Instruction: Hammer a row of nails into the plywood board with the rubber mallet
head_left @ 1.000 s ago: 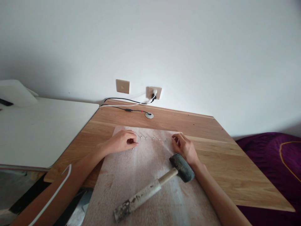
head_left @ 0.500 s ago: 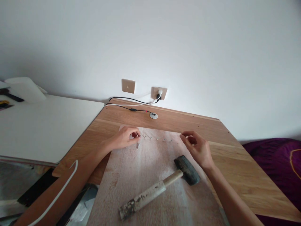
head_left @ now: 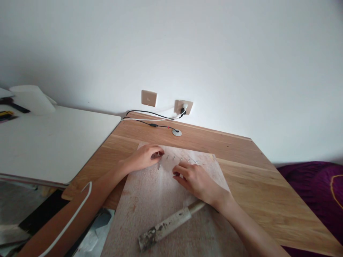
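Looking through the head view, we saw a black cable (head_left: pixel 153 125) enter the grommet (head_left: pixel 177 135) in the desk (head_left: pixel 241 175), while a white plug (head_left: pixel 184 106) and a black plug (head_left: pixel 183 111) sat in the socket (head_left: pixel 190 107). On the desk lay the board (head_left: pixel 150 192), whitish and streaked with reddish brown. Near its far edge we counted five nails (head_left: pixel 181 159), small, thin and silvery, standing in a row; how deep they sat, we could not tell. The left hand (head_left: pixel 146 157) was at the row's left end, fingers curled toward the thumb. The right hand (head_left: pixel 197 181) was bent just on the near side of the row, its fingers curled too. Whether either gripped anything, we could not tell. The mallet (head_left: pixel 171 223) lay slantwise on the board, its pale handle blotched dark at the near end; the right arm hid its head. We saw a small shiny piece (head_left: pixel 159 166), too blurred to name, just below the left hand.
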Demonstrator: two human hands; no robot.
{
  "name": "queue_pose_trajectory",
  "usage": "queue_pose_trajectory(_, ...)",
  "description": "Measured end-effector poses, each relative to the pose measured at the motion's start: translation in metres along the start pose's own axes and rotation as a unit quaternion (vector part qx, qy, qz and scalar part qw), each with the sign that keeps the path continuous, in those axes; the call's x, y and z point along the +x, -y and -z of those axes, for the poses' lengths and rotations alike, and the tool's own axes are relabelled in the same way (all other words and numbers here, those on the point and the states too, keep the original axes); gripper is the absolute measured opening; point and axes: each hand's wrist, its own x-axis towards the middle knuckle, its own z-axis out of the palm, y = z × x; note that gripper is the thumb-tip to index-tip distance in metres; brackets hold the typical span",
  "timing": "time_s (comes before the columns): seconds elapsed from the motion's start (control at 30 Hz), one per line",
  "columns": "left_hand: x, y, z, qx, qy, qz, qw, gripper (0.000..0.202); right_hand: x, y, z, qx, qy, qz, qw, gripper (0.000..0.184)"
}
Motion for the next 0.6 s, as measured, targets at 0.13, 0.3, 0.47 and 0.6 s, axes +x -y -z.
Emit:
queue_pose_trajectory(0.13, 0.0, 0.002, -0.003, -0.001, -0.001, -0.005, 1.0, 0.018, 0.001, 0.008, -0.002, -0.012, 0.048, 0.011, 0.999, 0.005)
queue_pose_trajectory(0.3, 0.0, 0.004, -0.004, 0.009, 0.007, -0.01, 1.0, 0.018, -0.006, 0.014, -0.001, 0.035, 0.082, 0.027, 0.996, 0.003)
queue_pose_trajectory(0.47, -0.001, 0.005, -0.005, 0.029, 0.005, 0.001, 1.0, 0.016, -0.009, 0.014, 0.005, 0.094, 0.088, 0.013, 0.992, 0.012)
queue_pose_trajectory(0.6, -0.001, 0.005, -0.005, 0.034, 0.002, 0.006, 0.999, 0.015, -0.01, 0.005, 0.012, 0.099, 0.036, -0.02, 0.994, 0.015)
